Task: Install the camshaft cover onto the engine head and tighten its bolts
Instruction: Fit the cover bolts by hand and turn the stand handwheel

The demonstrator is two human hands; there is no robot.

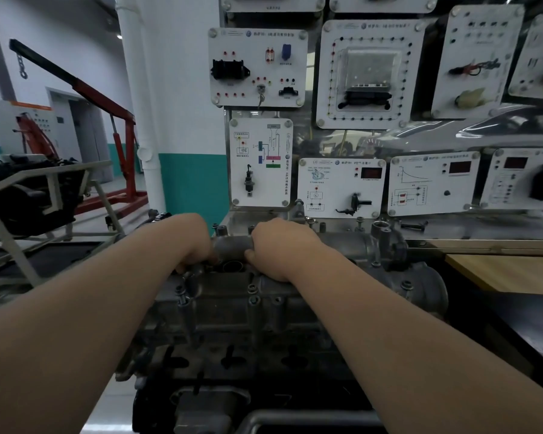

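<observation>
Before white panels (pixel 370 73) on the far wall, the grey cast-metal camshaft cover (pixel 232 244) is held atop the dark engine head (pixel 239 349), left hand (pixel 198 250) and right hand (pixel 279 249) curled round it.

Camshaft cover (pixel 229 296) on engine head (pixel 232 346)
</observation>
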